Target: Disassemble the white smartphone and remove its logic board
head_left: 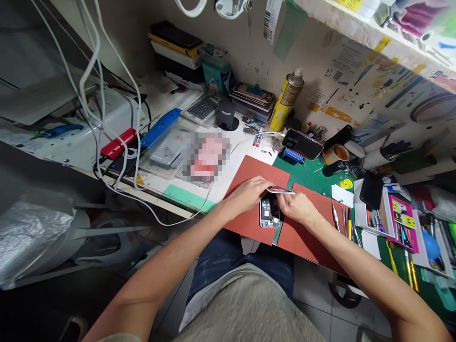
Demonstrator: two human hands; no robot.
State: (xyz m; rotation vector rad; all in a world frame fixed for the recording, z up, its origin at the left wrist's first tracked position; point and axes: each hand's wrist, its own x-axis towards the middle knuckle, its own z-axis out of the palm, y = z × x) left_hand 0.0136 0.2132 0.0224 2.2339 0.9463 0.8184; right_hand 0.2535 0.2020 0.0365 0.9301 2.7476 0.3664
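Note:
An opened phone [267, 213] lies on the reddish-brown mat [245, 228], its battery and inner parts exposed. Just above its top end, a thin phone screen panel [280, 190] is raised, seen nearly edge-on. My left hand [251, 190] pinches the panel's left end. At its other side, my right hand [294, 205] grips it with curled fingers, close over the phone's right edge. The panel and fingers hide the top of the opened phone.
Tweezers and pens [349, 221] lie right of the mat, beside white boxes of tools [374, 223]. Behind stand a propped-up phone [302, 144] and a yellow spray can [287, 99]. White cables [101, 95] hang at left, near a red-handled tool [118, 142].

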